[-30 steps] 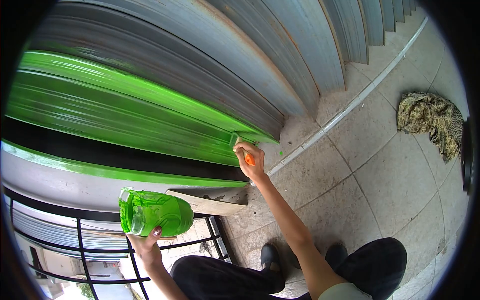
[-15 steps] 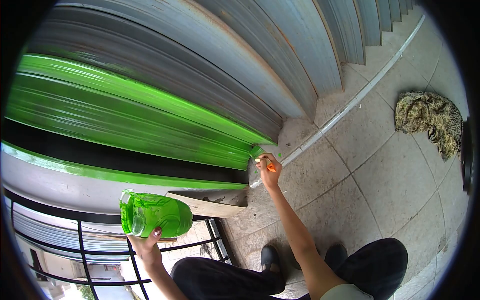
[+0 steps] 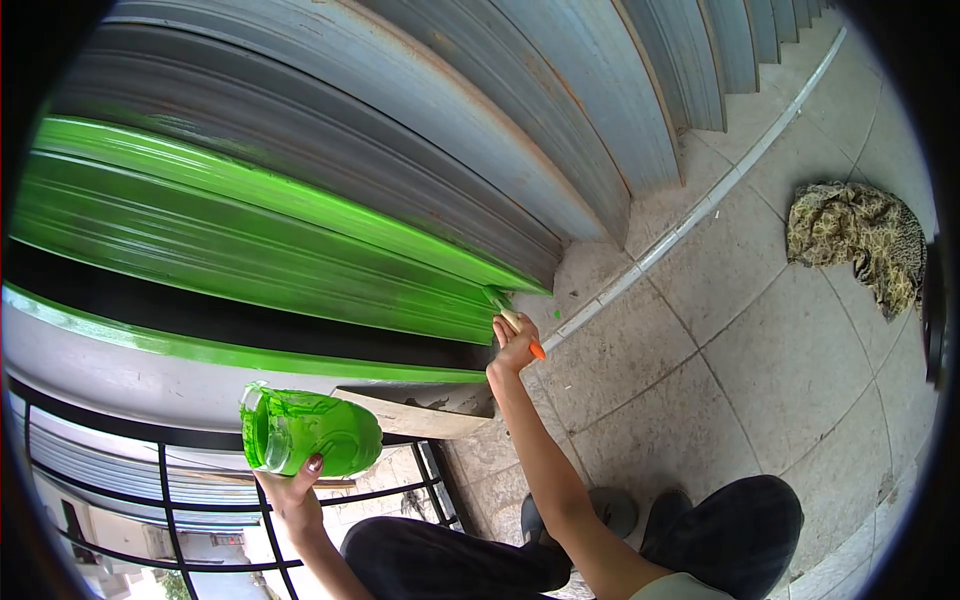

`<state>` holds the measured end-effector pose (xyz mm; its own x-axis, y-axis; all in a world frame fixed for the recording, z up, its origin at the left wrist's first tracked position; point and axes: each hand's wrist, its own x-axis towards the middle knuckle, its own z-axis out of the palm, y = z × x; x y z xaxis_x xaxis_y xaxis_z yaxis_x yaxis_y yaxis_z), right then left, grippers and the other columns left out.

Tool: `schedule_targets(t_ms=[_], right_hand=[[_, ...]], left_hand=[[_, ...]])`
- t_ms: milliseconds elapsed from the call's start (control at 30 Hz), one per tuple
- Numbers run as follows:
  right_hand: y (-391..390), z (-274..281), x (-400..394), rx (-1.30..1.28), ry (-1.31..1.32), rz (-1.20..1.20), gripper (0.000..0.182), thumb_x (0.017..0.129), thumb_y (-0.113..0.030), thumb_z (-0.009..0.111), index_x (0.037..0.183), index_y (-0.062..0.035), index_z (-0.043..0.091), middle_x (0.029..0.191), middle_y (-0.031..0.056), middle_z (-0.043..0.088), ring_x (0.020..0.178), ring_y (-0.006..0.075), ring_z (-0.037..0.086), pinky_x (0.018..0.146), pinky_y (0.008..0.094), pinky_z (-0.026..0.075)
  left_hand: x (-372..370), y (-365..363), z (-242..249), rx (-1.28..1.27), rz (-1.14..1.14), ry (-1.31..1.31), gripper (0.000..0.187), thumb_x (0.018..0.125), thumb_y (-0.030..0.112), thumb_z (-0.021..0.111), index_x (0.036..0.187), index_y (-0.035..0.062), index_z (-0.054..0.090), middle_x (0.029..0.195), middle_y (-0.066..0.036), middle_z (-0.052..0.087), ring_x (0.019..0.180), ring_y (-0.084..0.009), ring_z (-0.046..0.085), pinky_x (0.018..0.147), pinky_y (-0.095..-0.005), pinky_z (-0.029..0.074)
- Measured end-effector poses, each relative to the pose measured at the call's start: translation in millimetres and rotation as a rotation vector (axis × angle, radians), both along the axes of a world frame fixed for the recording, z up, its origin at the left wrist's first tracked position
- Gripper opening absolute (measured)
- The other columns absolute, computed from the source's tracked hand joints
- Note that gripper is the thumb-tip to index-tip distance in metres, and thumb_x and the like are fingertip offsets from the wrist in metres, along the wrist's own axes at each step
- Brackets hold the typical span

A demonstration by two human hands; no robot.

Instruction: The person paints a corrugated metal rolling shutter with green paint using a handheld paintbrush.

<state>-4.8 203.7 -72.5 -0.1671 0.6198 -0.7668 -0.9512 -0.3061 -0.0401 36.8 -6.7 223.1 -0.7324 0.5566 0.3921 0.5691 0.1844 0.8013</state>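
- The left hand (image 3: 297, 497) wraps a plastic jar (image 3: 325, 435) of green paint (image 3: 261, 428), thumb against its side.
- The right hand (image 3: 516, 344) pinches a paintbrush (image 3: 511, 319), bristles at the lower edge of the green panel (image 3: 250, 245); the step appears to be coating that edge; a further stroke likely calls for fine control.
- Farther off: a crumpled cloth (image 3: 858, 235) on the tiled floor (image 3: 740, 380); grey metal panels (image 3: 570, 60).

Apparently a building entrance: folding metal shutter (image 3: 380, 190), tiled floor (image 3: 740, 370).
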Motion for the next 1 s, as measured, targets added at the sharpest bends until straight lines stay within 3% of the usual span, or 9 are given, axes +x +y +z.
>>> schedule_targets(t_ms=[300, 433, 600, 667, 867, 1000], right_hand=[[-24, 43, 9, 0.276, 0.137, 0.020, 0.026, 0.084, -0.018, 0.055, 0.103, 0.0002, 0.055, 0.093, 0.0187, 0.068, 0.080, 0.0282, 0.070, 0.077, 0.0316, 0.058], [-13, 19, 2, 0.079, 0.008, -0.038, 0.025, 0.085, -0.017, 0.055, 0.103, 0.0002, 0.055, 0.092, 0.0169, 0.067, 0.081, 0.0269, 0.070, 0.076, 0.0304, 0.058], [-10, 61, -9, 0.153, 0.104, -0.054, 0.024, 0.087, -0.012, 0.054, 0.104, 0.0038, 0.057, 0.094, 0.0207, 0.066, 0.081, 0.0306, 0.070, 0.075, 0.0325, 0.060], [-19, 69, 4, 0.260, 0.211, -0.030, 0.023, 0.088, -0.015, 0.052, 0.106, -0.0002, 0.053, 0.095, 0.0187, 0.066, 0.083, 0.0284, 0.070, 0.077, 0.0315, 0.059], [-16, 43, -12, 0.094, 0.042, -0.045, 0.023, 0.088, -0.014, 0.050, 0.106, 0.0004, 0.054, 0.094, 0.0186, 0.067, 0.084, 0.0286, 0.070, 0.077, 0.0321, 0.059], [-20, 81, -3, 0.289, 0.156, 0.000, 0.022, 0.088, -0.015, 0.053, 0.104, 0.0005, 0.055, 0.093, 0.0194, 0.067, 0.082, 0.0290, 0.071, 0.077, 0.0330, 0.059]], left_hand=[[0, 5, 0, -0.024, -0.023, -0.036, 0.083, 0.066, 0.022, 0.085, 0.133, -0.0006, 0.041, 0.121, -0.014, 0.054, 0.112, -0.0258, 0.052, 0.103, -0.0404, 0.035], [-5, 4, -2, -0.040, -0.028, -0.023, 0.086, 0.065, 0.024, 0.086, 0.134, -0.0006, 0.040, 0.122, -0.014, 0.053, 0.112, -0.0261, 0.052, 0.103, -0.0404, 0.036], [1, 6, -1, -0.044, -0.037, -0.026, 0.085, 0.066, 0.025, 0.085, 0.134, 0.0000, 0.041, 0.122, -0.014, 0.053, 0.113, -0.0264, 0.052, 0.103, -0.0408, 0.036], [-2, 4, -2, -0.044, -0.020, -0.022, 0.085, 0.066, 0.026, 0.085, 0.134, 0.0001, 0.041, 0.123, -0.014, 0.053, 0.113, -0.0265, 0.052, 0.103, -0.0409, 0.036], [-4, 4, -3, -0.015, -0.017, -0.014, 0.082, 0.066, 0.023, 0.085, 0.132, 0.0000, 0.043, 0.120, -0.013, 0.055, 0.111, -0.0261, 0.053, 0.102, -0.0404, 0.036], [0, 4, -1, -0.032, -0.017, -0.042, 0.081, 0.066, 0.022, 0.084, 0.133, 0.0004, 0.042, 0.120, -0.013, 0.055, 0.111, -0.0260, 0.053, 0.102, -0.0401, 0.036]])
